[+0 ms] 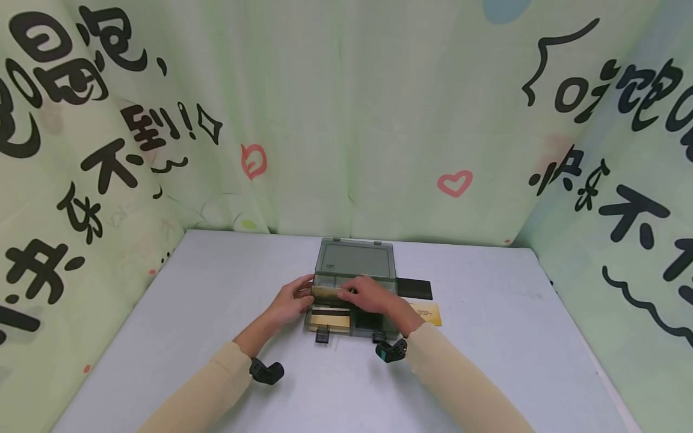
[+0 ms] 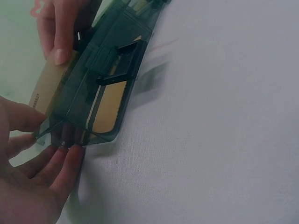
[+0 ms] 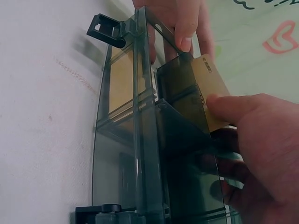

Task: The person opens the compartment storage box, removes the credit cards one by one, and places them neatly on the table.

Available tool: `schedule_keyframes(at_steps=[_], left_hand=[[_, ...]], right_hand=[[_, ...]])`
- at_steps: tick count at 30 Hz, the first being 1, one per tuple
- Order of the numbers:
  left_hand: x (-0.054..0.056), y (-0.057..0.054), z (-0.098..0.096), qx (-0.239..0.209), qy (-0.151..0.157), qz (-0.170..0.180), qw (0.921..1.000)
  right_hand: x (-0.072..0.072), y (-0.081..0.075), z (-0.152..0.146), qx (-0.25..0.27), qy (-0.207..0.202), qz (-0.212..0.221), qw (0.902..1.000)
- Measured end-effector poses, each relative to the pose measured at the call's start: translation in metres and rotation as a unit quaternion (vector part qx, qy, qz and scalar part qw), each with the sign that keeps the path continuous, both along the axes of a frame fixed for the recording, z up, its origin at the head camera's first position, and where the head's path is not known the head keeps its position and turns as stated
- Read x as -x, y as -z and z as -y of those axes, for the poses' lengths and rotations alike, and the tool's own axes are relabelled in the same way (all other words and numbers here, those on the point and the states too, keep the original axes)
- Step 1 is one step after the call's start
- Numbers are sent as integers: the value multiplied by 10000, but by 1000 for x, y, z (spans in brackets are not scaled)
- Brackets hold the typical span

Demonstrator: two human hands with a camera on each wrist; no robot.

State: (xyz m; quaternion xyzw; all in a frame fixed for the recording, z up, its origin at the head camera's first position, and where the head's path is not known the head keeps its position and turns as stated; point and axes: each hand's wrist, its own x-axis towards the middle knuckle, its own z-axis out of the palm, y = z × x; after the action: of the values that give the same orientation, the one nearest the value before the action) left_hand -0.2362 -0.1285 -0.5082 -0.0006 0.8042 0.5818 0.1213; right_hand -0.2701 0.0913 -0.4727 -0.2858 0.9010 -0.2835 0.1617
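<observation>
A dark translucent plastic case lies on the table with its lid swung open to the back. My right hand pinches a gold card by its edge, thumb on the near face. That card stands tilted at the rear left compartment, its lower part seen through the tinted wall. My left hand grips the case's left end, fingertips against the side wall and corner. A second gold card with a dark stripe lies flat in the front left compartment.
Right of the case, a black flat rectangle and another gold card lie on the white table. Two black latches, one of them the left latch, hang off the case's front edge. Printed curtains surround the table.
</observation>
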Motion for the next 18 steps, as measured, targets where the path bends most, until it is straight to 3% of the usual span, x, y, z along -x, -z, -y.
schedule_keyframes(at_steps=[9,18], left_hand=[[0,-3,-2,34,-64,123,9999],[0,-3,-4,82,-116,171,9998]], right_hand=[[-1,-4,-4,496,638,-468,9956],[-2,-12,-14,1138,1113,-302,9868]])
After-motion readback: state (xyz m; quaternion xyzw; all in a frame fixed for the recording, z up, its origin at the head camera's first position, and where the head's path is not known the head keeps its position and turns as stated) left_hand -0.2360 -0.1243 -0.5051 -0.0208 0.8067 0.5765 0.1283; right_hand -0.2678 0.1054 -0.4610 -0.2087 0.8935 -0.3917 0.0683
